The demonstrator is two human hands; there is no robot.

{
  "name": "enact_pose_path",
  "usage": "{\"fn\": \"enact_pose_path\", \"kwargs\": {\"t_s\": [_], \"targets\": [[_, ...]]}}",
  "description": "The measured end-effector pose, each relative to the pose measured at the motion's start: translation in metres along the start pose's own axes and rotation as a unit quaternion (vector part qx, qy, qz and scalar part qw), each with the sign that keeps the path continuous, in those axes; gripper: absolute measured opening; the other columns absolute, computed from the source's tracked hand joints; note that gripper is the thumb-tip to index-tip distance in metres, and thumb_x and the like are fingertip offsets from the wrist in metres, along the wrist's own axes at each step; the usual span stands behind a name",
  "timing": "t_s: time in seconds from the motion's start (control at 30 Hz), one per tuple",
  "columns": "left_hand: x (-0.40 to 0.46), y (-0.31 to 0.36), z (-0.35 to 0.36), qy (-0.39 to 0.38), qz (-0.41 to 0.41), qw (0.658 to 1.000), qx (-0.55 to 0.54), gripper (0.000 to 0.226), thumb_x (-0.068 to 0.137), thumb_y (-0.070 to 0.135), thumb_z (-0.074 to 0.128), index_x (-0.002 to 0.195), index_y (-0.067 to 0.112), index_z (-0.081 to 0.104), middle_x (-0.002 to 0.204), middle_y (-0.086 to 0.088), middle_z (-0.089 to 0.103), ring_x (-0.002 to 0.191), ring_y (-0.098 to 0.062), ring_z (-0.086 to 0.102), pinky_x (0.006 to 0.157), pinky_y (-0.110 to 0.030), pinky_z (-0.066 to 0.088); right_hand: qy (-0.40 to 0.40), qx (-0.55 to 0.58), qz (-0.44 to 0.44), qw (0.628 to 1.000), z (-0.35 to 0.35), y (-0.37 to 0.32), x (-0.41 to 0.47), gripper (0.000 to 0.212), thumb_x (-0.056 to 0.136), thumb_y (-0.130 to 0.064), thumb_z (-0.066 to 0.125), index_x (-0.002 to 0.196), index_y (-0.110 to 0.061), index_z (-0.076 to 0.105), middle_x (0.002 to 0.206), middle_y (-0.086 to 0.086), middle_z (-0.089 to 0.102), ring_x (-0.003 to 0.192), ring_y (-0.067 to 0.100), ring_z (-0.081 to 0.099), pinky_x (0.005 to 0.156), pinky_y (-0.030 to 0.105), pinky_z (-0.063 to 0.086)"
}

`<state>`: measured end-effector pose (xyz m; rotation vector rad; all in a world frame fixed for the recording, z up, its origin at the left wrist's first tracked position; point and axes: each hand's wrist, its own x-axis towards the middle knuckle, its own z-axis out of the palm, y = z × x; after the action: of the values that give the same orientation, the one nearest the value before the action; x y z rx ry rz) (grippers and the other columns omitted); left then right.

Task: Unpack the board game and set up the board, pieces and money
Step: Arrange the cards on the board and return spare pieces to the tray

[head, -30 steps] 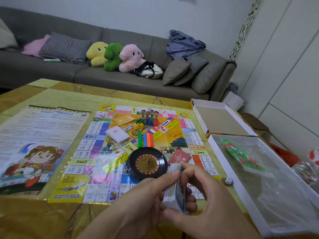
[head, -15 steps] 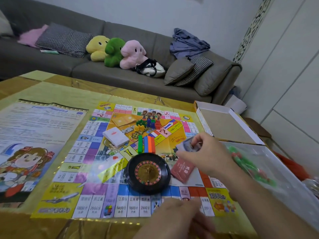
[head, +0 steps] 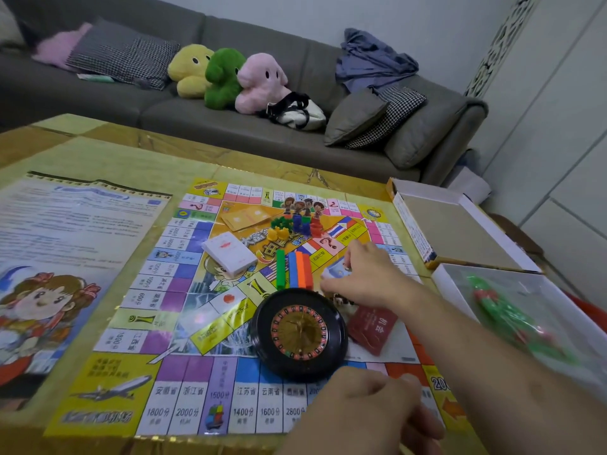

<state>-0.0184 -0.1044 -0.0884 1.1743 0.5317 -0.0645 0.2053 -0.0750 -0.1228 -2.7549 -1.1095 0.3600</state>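
- Board (head: 184,323) lies flat on the table (head: 98,146), with a rule sheet (head: 65,244) just left of it.
- Box halves (head: 460,238) sit just right of the board.
- Roulette wheel (head: 299,333) rests on the board's near part.
- Right hand (head: 364,274) pinches a money stack (head: 335,270) over the board's middle.
- Left hand (head: 364,412), fingers curled, hovers at the board's near edge; holding anything, cannot tell.
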Motion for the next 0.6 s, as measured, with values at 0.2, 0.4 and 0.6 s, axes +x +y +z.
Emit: {"fn": "enact_pose_path", "kwargs": {"t_s": [0.2,0.4,0.6], "targets": [[0.001,-0.001,-0.002,-0.001,0.017,1.0,0.023,0.047,0.104,0.033,0.053,0.072,0.009,0.079,0.07,-0.003,0.074,0.047,-0.007,0.054,0.06,-0.017,0.046,0.103,0.178,-0.006,0.979,-0.011,0.002,-0.024,0.019,0.094,-0.036,0.064,0.094,-0.019,0.057,0.111,-0.001,0.052,0.105,0.017,0.05,0.081,0.032,0.043],[-0.003,0.007,-0.01,0.03,0.016,0.997,0.066,0.027,0.102,0.016,0.055,0.094,0.002,0.076,0.078,-0.008,0.077,0.059,-0.018,0.06,0.053,-0.019,0.046,0.196,0.345,0.027,0.917,-0.031,0.01,-0.106,0.023,0.098,-0.006,0.052,0.08,-0.009,0.065,0.081,0.009,0.069,0.068,0.013,0.06,0.056,0.025,0.048],[-0.008,0.001,-0.015,0.112,0.056,0.977,0.171,0.024,0.101,0.015,0.056,0.086,0.014,0.075,0.072,-0.004,0.077,0.05,-0.016,0.057,0.048,-0.019,0.042,0.073,0.364,0.021,0.928,-0.01,0.009,-0.188,0.031,0.09,0.002,0.051,0.072,-0.019,0.064,0.057,0.004,0.06,0.054,0.015,0.053,0.057,0.035,0.045]]}}
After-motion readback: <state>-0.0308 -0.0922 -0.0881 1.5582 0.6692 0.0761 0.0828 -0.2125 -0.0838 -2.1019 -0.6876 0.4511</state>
